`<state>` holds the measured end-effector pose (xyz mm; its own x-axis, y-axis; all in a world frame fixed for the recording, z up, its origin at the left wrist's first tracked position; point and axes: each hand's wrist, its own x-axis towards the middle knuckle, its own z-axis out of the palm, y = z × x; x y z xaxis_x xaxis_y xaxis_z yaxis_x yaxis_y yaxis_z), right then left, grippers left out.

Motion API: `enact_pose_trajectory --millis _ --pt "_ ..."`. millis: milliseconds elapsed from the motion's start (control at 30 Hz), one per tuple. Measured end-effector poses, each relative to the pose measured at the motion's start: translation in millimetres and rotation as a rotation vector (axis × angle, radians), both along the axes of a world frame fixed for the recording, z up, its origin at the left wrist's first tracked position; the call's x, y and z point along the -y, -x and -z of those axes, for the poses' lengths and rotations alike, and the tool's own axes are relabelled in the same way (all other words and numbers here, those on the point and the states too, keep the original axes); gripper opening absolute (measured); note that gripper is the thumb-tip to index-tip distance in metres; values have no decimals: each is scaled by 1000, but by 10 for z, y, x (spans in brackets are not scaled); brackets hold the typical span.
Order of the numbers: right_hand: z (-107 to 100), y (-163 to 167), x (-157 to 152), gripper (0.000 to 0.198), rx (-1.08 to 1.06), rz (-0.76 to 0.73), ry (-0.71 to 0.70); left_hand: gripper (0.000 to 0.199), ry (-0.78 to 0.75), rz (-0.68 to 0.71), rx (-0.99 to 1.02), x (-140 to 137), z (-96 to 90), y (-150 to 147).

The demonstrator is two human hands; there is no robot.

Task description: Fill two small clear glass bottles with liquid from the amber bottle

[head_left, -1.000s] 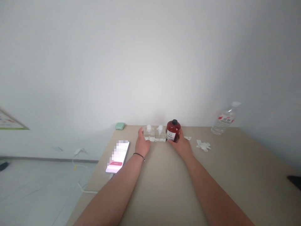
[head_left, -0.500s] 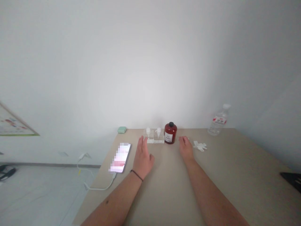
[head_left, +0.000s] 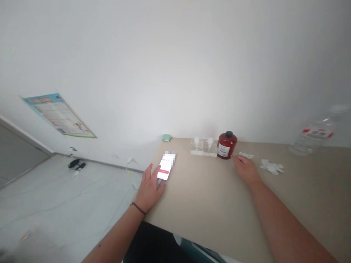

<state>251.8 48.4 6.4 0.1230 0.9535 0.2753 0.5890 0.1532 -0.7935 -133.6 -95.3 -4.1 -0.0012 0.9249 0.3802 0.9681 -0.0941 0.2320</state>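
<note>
My left hand is at the lower end of a lit phone, fingers spread; one fingertip overlaps the screen, and I cannot tell if it presses. A white cable plugs into the phone's near end, partly hidden by the hand. On the right, my right hand rests on the table with its fingers curled together; what they hold, if anything, is hidden. Just beyond its fingertips stands a dark red bottle with a black cap and white label. Left of the bottle is a clear stand with two white-tipped pieces in it.
White pieces lie on the table right of my right hand, with another white scrap behind it. A clear plastic bottle stands far right. At the back left corner sits a green case. The table's left edge drops to the floor.
My left hand has moved left from in front of the clear stand to the phone. The view has turned left, so the table things appear further right. My right hand remains curled near the red bottle.
</note>
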Motion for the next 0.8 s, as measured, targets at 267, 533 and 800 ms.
enact_pose_trajectory --millis 267,533,800 --pt "-35 1 25 42 -16 25 39 56 33 -18 -49 -73 57 -47" --pt "-43 1 43 39 2 42 46 53 20 -22 -48 -58 84 -32" --pt "-31 3 37 40 7 49 45 53 -3 -24 -68 -55 92 -35"
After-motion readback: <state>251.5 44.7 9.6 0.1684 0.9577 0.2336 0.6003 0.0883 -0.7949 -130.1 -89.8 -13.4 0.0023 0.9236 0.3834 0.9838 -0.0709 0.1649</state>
